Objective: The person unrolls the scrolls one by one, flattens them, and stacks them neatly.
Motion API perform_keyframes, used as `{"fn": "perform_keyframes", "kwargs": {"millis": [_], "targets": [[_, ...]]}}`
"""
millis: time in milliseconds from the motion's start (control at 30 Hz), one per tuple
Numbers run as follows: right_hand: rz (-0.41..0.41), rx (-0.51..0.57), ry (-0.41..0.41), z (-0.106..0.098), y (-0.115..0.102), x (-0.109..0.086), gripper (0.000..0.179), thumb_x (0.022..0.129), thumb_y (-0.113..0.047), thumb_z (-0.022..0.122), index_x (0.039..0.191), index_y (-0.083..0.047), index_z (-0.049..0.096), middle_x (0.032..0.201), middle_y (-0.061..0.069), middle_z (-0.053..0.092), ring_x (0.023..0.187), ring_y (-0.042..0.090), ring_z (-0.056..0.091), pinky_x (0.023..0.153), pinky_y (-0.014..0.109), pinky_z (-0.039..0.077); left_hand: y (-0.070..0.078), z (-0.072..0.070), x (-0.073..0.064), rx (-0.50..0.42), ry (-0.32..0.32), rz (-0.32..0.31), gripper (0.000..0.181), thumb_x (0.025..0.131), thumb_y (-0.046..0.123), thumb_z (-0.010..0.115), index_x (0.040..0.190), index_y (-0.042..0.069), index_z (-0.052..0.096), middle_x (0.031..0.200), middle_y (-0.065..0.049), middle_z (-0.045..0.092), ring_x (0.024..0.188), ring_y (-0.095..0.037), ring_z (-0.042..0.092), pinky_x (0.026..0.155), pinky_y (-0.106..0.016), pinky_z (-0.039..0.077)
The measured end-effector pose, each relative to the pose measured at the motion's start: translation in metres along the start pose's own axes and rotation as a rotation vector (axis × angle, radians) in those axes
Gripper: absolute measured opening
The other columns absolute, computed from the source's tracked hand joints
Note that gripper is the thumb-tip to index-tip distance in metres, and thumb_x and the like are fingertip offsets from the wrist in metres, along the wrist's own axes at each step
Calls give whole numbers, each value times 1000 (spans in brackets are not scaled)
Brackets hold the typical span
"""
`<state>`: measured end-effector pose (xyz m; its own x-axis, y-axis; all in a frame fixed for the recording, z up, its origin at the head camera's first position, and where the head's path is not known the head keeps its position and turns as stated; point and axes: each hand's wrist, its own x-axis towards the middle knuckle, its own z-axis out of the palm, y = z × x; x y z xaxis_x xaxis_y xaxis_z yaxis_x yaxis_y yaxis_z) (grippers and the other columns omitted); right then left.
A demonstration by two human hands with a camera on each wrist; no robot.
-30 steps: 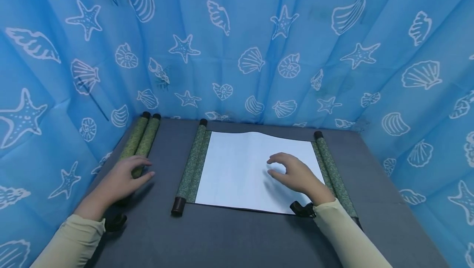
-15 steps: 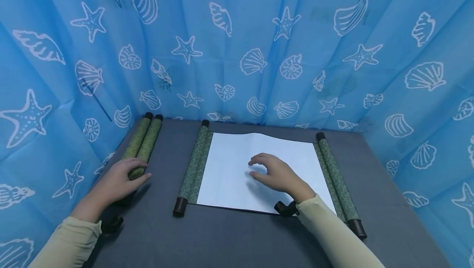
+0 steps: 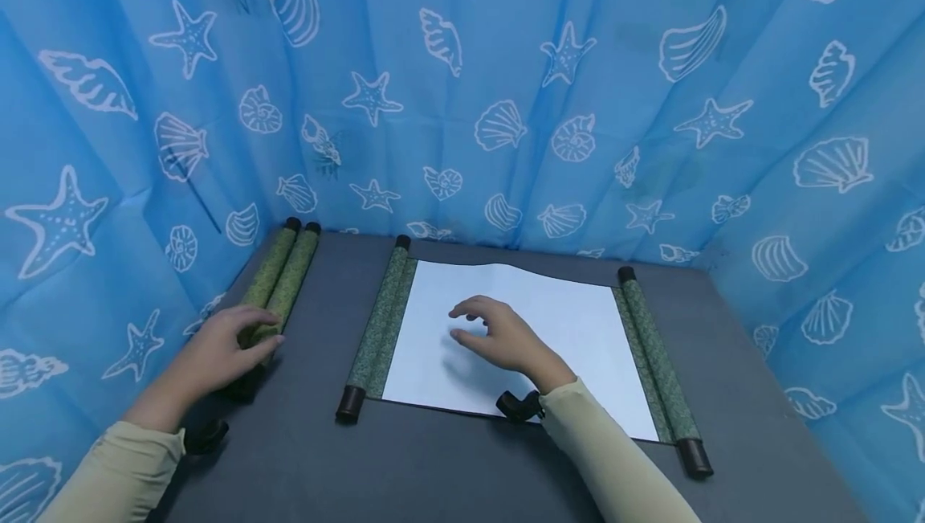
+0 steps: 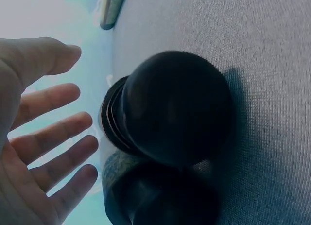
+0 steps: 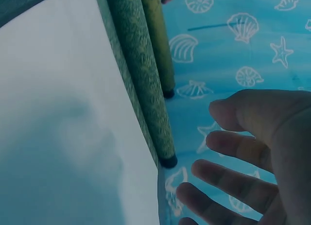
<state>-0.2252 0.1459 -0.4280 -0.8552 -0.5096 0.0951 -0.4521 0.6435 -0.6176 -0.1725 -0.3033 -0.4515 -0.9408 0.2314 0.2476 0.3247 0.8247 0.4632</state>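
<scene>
Two rolled green-yellow scrolls (image 3: 291, 276) with dark end knobs lie side by side at the table's left. Over their near ends hovers my left hand (image 3: 217, 346), fingers loosely bent and holding nothing. The left wrist view has a black end knob (image 4: 177, 108) close by, apart from the spread fingers (image 4: 60, 157). In the middle lies an unrolled scroll with a white sheet (image 3: 549, 322), its left roller (image 3: 377, 322) and right roller (image 3: 659, 354) green with dark ends. My right hand (image 3: 509, 338) is held above the sheet, fingers relaxed, casting a shadow on it.
A grey cloth covers the table (image 3: 433, 459). Behind and at both sides hangs a blue curtain (image 3: 462, 73) printed with white shells and starfish, close to the table's back edge. A black wrist mount (image 3: 520, 406) sits below the right hand.
My right hand has moved left across the white sheet, from near the right roller towards the middle. My left hand has shifted slightly left over the rolled scrolls.
</scene>
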Motion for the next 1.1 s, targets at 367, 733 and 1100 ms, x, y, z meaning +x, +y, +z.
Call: {"fn": "perform_keyframes", "kwargs": {"millis": [367, 733, 1100], "targets": [[-74, 81, -42, 28, -23, 23, 33, 104, -31, 69, 134, -18, 71, 138, 1, 69, 124, 28, 67, 105, 47, 56, -8, -7, -3, -30, -13, -58, 40, 103, 32, 73, 130, 3, 72, 134, -27, 66, 122, -50, 61, 99, -66, 51], [-143, 196, -100, 51, -54, 46, 38, 106, -27, 66, 139, -9, 69, 141, 7, 67, 125, 29, 66, 105, 51, 56, -15, -13, -3, -38, 0, -98, 43, 103, 34, 72, 131, 2, 71, 133, -28, 67, 123, -50, 61, 98, -69, 50], [-152, 253, -148, 78, -81, 65, 34, 107, -33, 65, 137, -19, 71, 140, 1, 66, 117, 19, 67, 93, 29, 57, -23, -10, -3, -68, 46, -99, 42, 102, 33, 74, 131, 3, 71, 132, -27, 67, 121, -49, 61, 95, -69, 51]]}}
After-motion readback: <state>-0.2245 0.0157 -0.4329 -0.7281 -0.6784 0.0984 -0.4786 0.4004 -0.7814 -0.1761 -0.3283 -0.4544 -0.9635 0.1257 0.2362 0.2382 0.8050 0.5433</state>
